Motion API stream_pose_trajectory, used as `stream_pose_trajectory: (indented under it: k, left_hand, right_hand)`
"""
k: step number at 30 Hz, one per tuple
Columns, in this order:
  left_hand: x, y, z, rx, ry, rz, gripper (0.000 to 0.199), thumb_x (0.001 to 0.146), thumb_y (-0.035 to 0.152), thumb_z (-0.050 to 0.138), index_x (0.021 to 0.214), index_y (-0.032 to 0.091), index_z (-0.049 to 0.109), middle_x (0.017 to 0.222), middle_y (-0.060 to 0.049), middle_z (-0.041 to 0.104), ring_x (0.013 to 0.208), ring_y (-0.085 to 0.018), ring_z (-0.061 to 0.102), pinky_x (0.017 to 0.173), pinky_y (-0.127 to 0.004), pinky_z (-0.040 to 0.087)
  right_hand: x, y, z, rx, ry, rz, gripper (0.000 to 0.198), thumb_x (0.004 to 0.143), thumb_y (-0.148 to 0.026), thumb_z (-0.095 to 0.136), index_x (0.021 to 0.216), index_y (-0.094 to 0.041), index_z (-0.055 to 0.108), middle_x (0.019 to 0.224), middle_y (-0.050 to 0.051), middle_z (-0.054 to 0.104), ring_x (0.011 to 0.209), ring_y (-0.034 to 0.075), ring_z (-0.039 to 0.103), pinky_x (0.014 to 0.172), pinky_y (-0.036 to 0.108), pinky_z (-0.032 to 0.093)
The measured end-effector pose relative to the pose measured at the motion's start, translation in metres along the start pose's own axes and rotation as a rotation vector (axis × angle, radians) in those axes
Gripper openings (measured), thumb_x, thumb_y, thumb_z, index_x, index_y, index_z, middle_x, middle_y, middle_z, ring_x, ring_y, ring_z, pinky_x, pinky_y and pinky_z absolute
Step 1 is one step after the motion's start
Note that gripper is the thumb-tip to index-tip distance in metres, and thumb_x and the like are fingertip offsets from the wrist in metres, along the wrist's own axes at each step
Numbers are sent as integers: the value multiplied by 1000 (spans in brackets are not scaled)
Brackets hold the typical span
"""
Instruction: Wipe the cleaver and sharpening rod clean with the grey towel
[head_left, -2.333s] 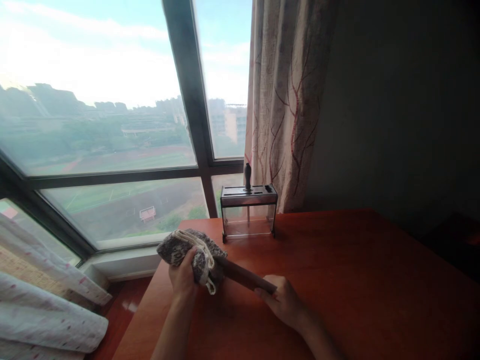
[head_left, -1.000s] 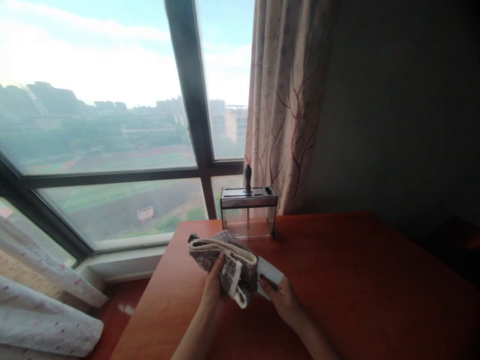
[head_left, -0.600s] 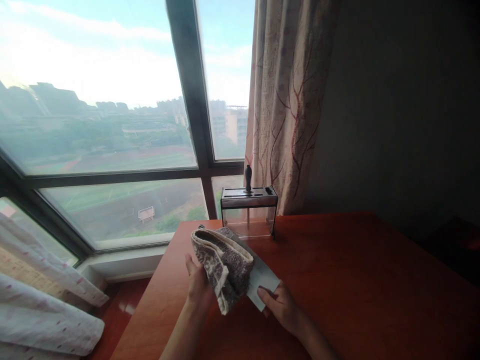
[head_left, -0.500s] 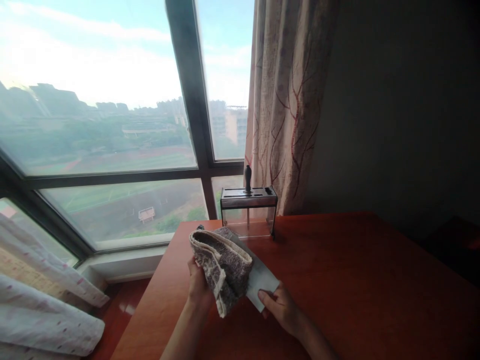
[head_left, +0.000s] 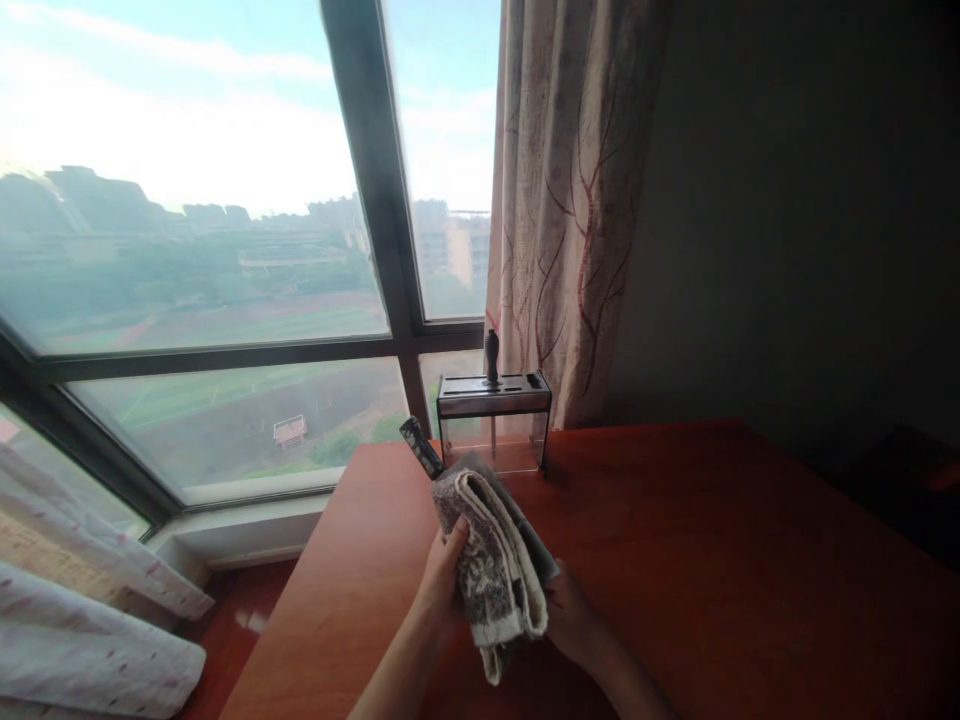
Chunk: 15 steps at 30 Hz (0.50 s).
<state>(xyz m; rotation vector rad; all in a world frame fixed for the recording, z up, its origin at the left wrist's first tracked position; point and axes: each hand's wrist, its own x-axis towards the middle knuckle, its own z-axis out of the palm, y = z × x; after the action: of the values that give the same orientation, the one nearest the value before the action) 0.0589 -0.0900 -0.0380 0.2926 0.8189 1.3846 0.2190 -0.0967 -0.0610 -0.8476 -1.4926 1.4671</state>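
- The knife lies between the two hands, tucked along the far side of a folded cloth and held above the bench.
- Its dark, patterned handle sticks out past the cloth at the upper left, tilted up toward the window and clear of both hands. The broad grey blade shows as a strip along the cloth's right edge, running down toward the right hand.
- The left hand is closed on the cloth, thumb pressed on its near face just below the handle end; the other fingers are mostly hidden.
- The right hand is at the blade's lower end, beside the cloth's right edge — its fingers are dim and partly covered, so I cannot tell how far they are closed or whether they grip blade, cloth or both.
- The cloth, grey-brown with pale edging, is folded in layers and hangs down between the wrists.
- Beyond the hands stands a knife block with clear sides and a slotted metal top — a black-handled tool is upright in it. A curtain hangs behind.
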Motion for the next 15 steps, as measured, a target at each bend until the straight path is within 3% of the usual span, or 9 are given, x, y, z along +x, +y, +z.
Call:
stream_pose_trajectory:
  k: [3,9,15]
  left_hand:
    - [2,5,-3,-44,44,-5,38,72,36,76,102,17,63,86,-8,76,83,-29,73,78,-42,58]
    - [4,20,-8,-169,21,-110,34,80,43,66,100,15,68,80,-9,77,83,-31,73,81,-43,58]
    - [6,22,-7,-171,24,-71,30,80,43,65,88,14,68,75,-9,76,74,-28,73,77,-42,58]
  right_hand:
    - [0,1,3,-88,-72,-56,34,79,-48,64,64,-18,66,55,-1,57,58,16,51,58,26,44]
    - [-4,9,13,-195,-158,-13,47,89,-50,50,56,-18,55,44,-5,45,41,9,42,43,21,29]
    - [-2,5,10,-245,-28,-68,57,92,-55,42,49,-17,50,42,-3,44,42,9,43,45,22,28]
